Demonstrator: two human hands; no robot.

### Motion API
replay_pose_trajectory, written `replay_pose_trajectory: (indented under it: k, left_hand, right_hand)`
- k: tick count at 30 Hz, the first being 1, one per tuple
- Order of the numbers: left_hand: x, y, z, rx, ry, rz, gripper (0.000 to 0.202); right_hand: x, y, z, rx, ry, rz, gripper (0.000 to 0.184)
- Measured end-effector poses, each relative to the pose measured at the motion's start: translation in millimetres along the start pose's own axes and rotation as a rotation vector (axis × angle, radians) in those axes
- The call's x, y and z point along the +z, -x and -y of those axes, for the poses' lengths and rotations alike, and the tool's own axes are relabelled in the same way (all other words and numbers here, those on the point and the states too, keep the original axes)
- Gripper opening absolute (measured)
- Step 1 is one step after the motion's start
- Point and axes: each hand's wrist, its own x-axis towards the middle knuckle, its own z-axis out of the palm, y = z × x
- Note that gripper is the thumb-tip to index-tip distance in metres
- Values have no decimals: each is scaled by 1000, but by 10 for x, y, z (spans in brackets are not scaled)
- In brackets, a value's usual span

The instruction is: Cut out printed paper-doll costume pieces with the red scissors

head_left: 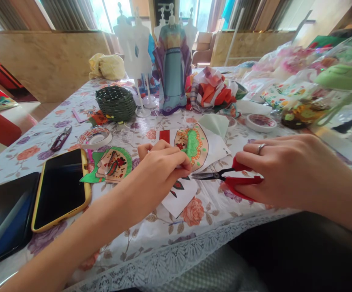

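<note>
My left hand is closed in a pinch on a printed paper sheet with a green and red pattern, holding it up off the floral tablecloth. My right hand, with a ring on one finger, grips red-handled scissors; their dark blades point left toward the paper near my left fingers. A cut-out paper piece with green edging lies flat to the left of my left hand.
A yellow-cased phone and a dark tablet lie at the left. Tape rolls, small black snips, a green woven basket, dressed paper mannequins, folded fabrics and plastic bags crowd the far side.
</note>
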Motion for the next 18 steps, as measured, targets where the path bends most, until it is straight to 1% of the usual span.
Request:
replay_pose_trajectory:
  k: [3,7,13,18]
  left_hand:
    - [-2,3,8,20,-2,-17,16]
    - [5,1,-15,2,17,-15,16]
    - [-13,3,-66,-97,35,22,17]
    - [-49,37,-34,-67,115,18,14]
  right_hand:
    - [16,-7,5,3,-14,-29,32]
    - [45,-18,-6,17,-27,-14,32]
    - [49,-26,-41,38,-119,87,32]
    - [102,-53,-92,12,-260,132,24]
